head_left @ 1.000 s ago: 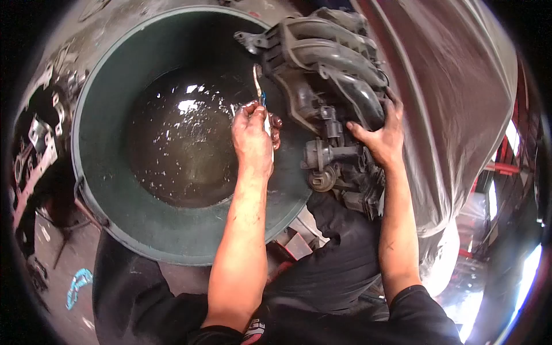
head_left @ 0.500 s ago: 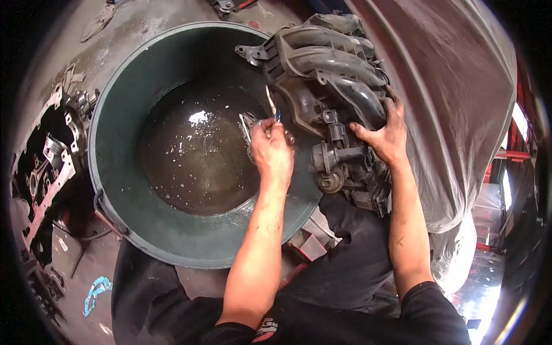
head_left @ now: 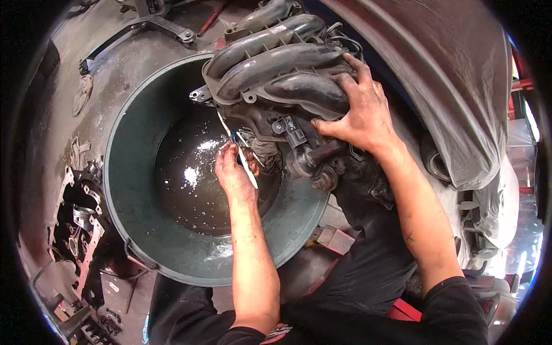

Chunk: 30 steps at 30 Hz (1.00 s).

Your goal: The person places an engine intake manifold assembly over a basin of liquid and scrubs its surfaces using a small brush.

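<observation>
My left hand (head_left: 237,175) is closed around a slim white tool with a blue part (head_left: 225,123), shaped like a toothbrush; bristles cannot be made out. Just beside those fingers, a crumpled grey rag-like thing (head_left: 265,150) hangs below the manifold; whether the hand also grips it is unclear. My right hand (head_left: 363,112) grips the right side of a black engine intake manifold (head_left: 276,63), thumb in front and fingers over the curved runners. The manifold leans over the right rim of a large dark green tub (head_left: 138,144), which has murky, foamy liquid (head_left: 192,198) at the bottom.
At the left lies an engine block (head_left: 75,230) with a piston showing. A metal frame with a caster (head_left: 155,26) stands on the floor beyond the tub. A grey cover (head_left: 443,75) drapes a large thing at the right. A glove-like cloth (head_left: 82,95) lies far left.
In the view, the manifold has shifted up and left, further over the tub, with my right hand still on it. My left hand with the white tool is lower and further left.
</observation>
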Each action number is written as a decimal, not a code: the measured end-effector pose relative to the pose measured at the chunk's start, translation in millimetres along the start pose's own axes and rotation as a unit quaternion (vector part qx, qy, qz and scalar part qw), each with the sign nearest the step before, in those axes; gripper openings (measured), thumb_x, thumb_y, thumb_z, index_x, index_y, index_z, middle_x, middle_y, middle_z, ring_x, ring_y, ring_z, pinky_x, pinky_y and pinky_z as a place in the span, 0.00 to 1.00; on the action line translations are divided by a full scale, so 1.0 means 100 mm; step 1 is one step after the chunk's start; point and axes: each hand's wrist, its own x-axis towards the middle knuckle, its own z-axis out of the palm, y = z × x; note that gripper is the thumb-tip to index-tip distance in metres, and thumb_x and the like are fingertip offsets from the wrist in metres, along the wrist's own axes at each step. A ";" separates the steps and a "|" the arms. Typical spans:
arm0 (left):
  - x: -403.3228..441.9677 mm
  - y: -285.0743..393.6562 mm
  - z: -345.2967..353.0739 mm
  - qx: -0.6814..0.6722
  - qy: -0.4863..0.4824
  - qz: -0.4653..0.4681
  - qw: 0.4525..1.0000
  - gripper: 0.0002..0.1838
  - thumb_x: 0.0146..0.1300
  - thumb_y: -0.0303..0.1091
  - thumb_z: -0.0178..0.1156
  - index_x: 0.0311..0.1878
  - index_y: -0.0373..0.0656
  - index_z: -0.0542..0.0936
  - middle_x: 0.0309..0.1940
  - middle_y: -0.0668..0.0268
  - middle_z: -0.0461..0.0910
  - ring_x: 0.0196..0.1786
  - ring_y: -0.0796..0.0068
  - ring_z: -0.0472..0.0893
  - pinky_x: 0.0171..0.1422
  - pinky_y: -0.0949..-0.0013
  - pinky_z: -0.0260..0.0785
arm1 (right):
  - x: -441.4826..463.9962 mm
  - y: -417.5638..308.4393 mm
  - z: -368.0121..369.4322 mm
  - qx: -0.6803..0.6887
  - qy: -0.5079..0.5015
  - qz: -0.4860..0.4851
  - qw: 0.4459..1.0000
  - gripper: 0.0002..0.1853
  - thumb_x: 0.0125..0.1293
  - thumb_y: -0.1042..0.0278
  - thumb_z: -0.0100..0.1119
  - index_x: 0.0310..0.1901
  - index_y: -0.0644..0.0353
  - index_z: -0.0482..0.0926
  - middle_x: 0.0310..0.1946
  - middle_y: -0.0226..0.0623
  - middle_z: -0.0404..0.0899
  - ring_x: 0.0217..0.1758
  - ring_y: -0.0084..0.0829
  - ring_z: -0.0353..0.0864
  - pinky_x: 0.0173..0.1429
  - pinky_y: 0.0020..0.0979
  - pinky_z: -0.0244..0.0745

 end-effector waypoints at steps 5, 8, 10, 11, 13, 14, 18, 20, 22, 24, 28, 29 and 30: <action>0.00 -0.09 0.05 0.014 0.038 0.046 0.998 0.07 0.68 0.34 0.59 0.38 0.42 0.74 0.20 0.68 0.71 0.15 0.79 0.67 0.16 0.74 0.57 | 0.01 0.01 0.01 -0.009 0.008 -0.007 1.000 0.41 0.35 0.51 0.80 0.54 0.61 0.79 0.70 0.47 0.60 0.64 0.53 0.72 0.67 0.48 0.68; -0.01 -0.12 0.13 0.034 0.034 0.101 0.994 0.06 0.67 0.33 0.61 0.39 0.41 0.75 0.19 0.70 0.71 0.15 0.81 0.67 0.16 0.75 0.57 | 0.01 -0.02 0.02 -0.011 0.018 -0.013 1.000 0.40 0.35 0.51 0.79 0.53 0.61 0.79 0.70 0.48 0.61 0.64 0.53 0.72 0.68 0.48 0.67; -0.01 -0.12 0.20 0.053 0.038 0.109 0.992 0.07 0.69 0.34 0.59 0.42 0.41 0.76 0.19 0.69 0.71 0.14 0.80 0.66 0.16 0.75 0.57 | 0.01 -0.01 0.03 -0.009 0.014 -0.020 1.000 0.42 0.35 0.49 0.79 0.54 0.62 0.79 0.69 0.52 0.62 0.65 0.54 0.71 0.69 0.51 0.65; 0.00 -0.12 0.18 0.038 0.028 0.085 0.995 0.08 0.70 0.35 0.57 0.43 0.41 0.76 0.19 0.69 0.70 0.14 0.79 0.66 0.17 0.75 0.57 | 0.00 -0.01 0.03 -0.007 0.010 -0.021 1.000 0.42 0.34 0.49 0.78 0.55 0.62 0.78 0.69 0.54 0.62 0.65 0.55 0.71 0.69 0.52 0.64; 0.02 -0.13 0.10 0.008 0.006 0.039 0.999 0.10 0.71 0.39 0.55 0.44 0.41 0.76 0.19 0.68 0.70 0.14 0.79 0.66 0.17 0.74 0.58 | 0.00 0.01 0.04 -0.004 0.014 -0.025 1.000 0.42 0.34 0.49 0.78 0.55 0.62 0.78 0.69 0.54 0.62 0.65 0.55 0.71 0.69 0.51 0.64; 0.01 -0.14 0.07 0.037 0.011 0.033 0.999 0.14 0.74 0.43 0.49 0.46 0.41 0.75 0.20 0.68 0.70 0.16 0.79 0.67 0.18 0.74 0.59 | 0.01 0.02 0.04 -0.002 0.018 -0.029 0.999 0.42 0.34 0.49 0.78 0.54 0.62 0.79 0.69 0.54 0.62 0.65 0.55 0.71 0.69 0.51 0.64; 0.06 -0.05 -0.02 0.035 0.029 -0.025 0.999 0.16 0.77 0.42 0.42 0.47 0.40 0.75 0.20 0.69 0.69 0.18 0.79 0.68 0.20 0.73 0.60 | 0.01 0.00 0.02 -0.002 0.014 -0.014 1.000 0.41 0.35 0.49 0.78 0.54 0.62 0.79 0.69 0.51 0.63 0.65 0.53 0.72 0.69 0.48 0.65; 0.15 0.06 -0.07 0.029 0.033 -0.023 0.999 0.17 0.77 0.42 0.41 0.47 0.40 0.75 0.20 0.69 0.69 0.18 0.79 0.68 0.20 0.73 0.60 | 0.01 -0.02 0.03 -0.001 0.009 -0.004 1.000 0.41 0.35 0.49 0.78 0.54 0.62 0.79 0.70 0.50 0.62 0.65 0.52 0.71 0.69 0.47 0.66; 0.21 0.18 -0.02 0.032 0.040 0.002 0.999 0.18 0.78 0.42 0.40 0.46 0.39 0.75 0.20 0.70 0.68 0.18 0.79 0.68 0.20 0.73 0.59 | 0.02 -0.05 0.02 -0.017 0.003 0.001 1.000 0.40 0.35 0.49 0.77 0.54 0.61 0.79 0.71 0.47 0.60 0.67 0.51 0.70 0.68 0.47 0.67; 0.32 0.21 0.02 0.031 0.027 0.038 0.998 0.18 0.78 0.41 0.43 0.42 0.39 0.79 0.21 0.69 0.71 0.20 0.79 0.70 0.22 0.72 0.62 | 0.02 -0.06 0.01 -0.013 -0.013 0.007 1.000 0.41 0.35 0.49 0.78 0.54 0.60 0.79 0.71 0.47 0.60 0.67 0.51 0.70 0.68 0.47 0.67; 0.27 -0.10 0.15 0.279 0.071 0.116 0.951 0.18 0.77 0.40 0.47 0.41 0.36 0.81 0.22 0.66 0.76 0.23 0.77 0.74 0.28 0.69 0.65 | 0.05 -0.12 0.02 -0.011 -0.002 -0.002 1.000 0.39 0.35 0.53 0.79 0.53 0.60 0.79 0.71 0.47 0.61 0.66 0.53 0.71 0.67 0.48 0.69; 0.12 -0.05 0.20 0.266 0.083 0.088 0.956 0.19 0.77 0.40 0.47 0.41 0.36 0.81 0.23 0.66 0.77 0.24 0.75 0.75 0.30 0.68 0.66 | 0.05 -0.13 0.01 -0.012 -0.001 0.000 1.000 0.38 0.35 0.55 0.79 0.52 0.60 0.79 0.71 0.48 0.61 0.67 0.52 0.71 0.67 0.48 0.70; 0.18 -0.13 0.17 0.238 0.081 0.067 0.966 0.19 0.77 0.42 0.47 0.41 0.38 0.82 0.23 0.68 0.77 0.23 0.78 0.74 0.28 0.69 0.65 | 0.06 -0.15 -0.02 -0.001 -0.009 0.004 1.000 0.39 0.36 0.56 0.79 0.54 0.60 0.78 0.71 0.48 0.61 0.69 0.52 0.69 0.68 0.48 0.69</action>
